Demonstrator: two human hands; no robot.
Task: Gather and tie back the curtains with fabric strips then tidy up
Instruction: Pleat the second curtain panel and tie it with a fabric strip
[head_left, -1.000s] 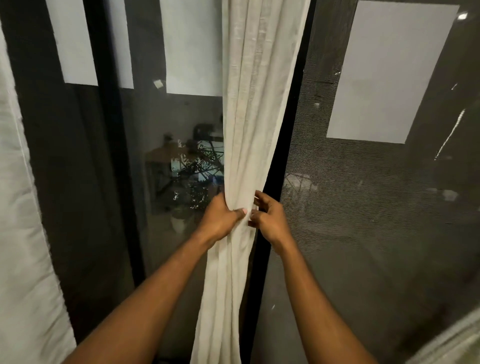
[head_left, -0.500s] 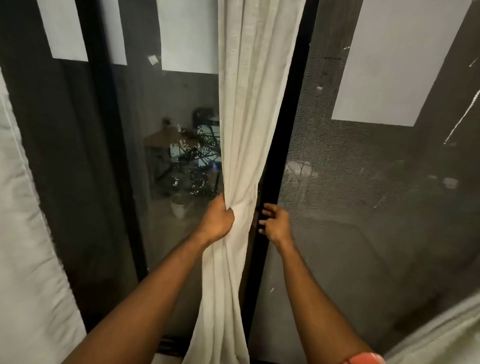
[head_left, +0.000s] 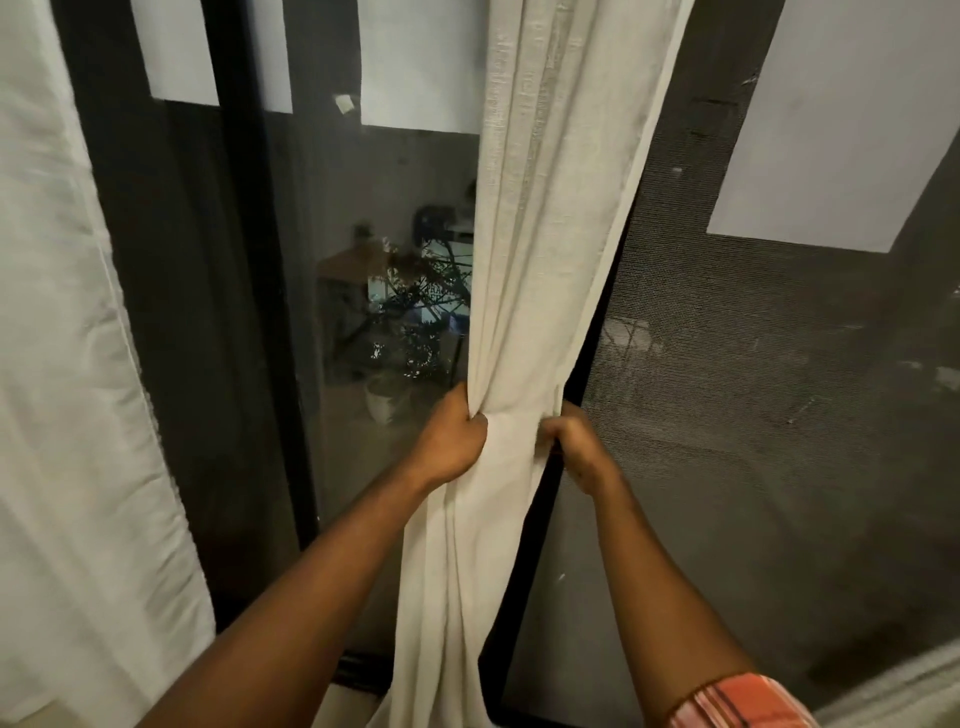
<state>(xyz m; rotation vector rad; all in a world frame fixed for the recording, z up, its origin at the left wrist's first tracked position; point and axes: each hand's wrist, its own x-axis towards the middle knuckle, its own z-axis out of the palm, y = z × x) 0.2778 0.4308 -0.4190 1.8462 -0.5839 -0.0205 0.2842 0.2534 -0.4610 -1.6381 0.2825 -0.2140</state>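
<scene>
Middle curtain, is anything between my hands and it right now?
Nothing visible stands in the way. The left hand grips the gathered middle curtain from its left side, and the right hand grips its right edge at about the same height. Both hands are directly on the fabric.

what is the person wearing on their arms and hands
The left hand and right hand are bare: no gloves, rings or watch show. The left arm is uncovered in frame. The right upper arm has an orange-red plaid sleeve with pale stripes.
</scene>
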